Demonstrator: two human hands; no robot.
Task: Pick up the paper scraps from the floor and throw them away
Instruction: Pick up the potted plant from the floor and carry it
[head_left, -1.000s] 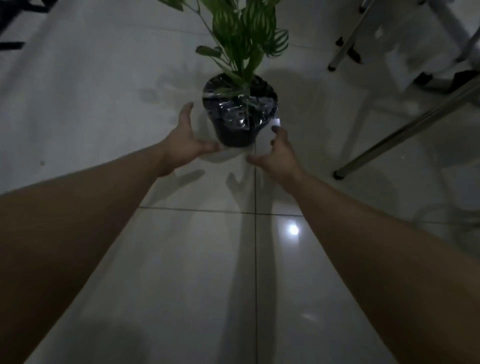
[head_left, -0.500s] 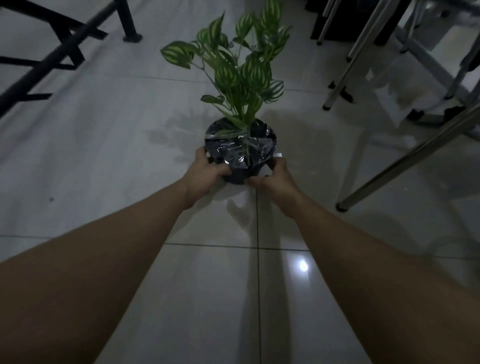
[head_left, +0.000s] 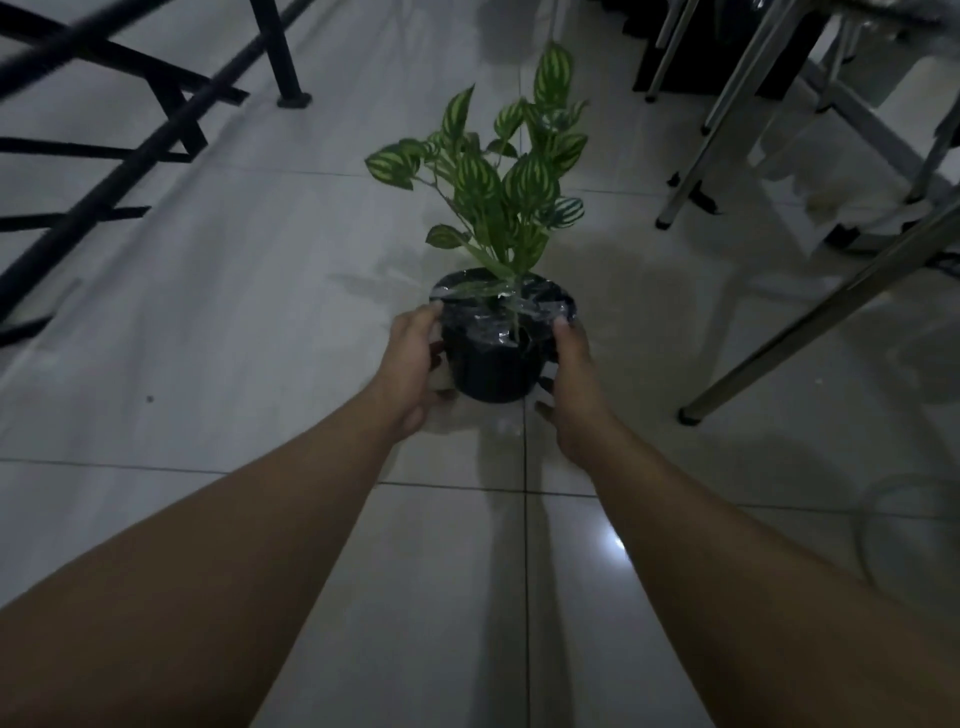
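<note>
A black plant pot (head_left: 493, 369) with shiny plastic film over its top holds a plant with striped green leaves (head_left: 511, 182). It is in the middle of the view, over the pale tiled floor (head_left: 234, 322). My left hand (head_left: 413, 364) grips the pot's left side with the fingers curled round it. My right hand (head_left: 574, 382) grips the right side, thumb near the rim. A small pale patch (head_left: 506, 426) shows on the floor just under the pot; I cannot tell whether it is paper. No clear paper scraps are visible.
Black metal frame legs (head_left: 171, 119) cross the floor at the upper left. Silver metal table or chair legs (head_left: 810, 317) slant down at the right, with more legs (head_left: 701, 156) behind. A clear curved object (head_left: 914, 525) lies at the right edge.
Both hands moved in from beside the pot and closed round its sides. The view tilted upward, showing more of the plant and the furniture legs.
</note>
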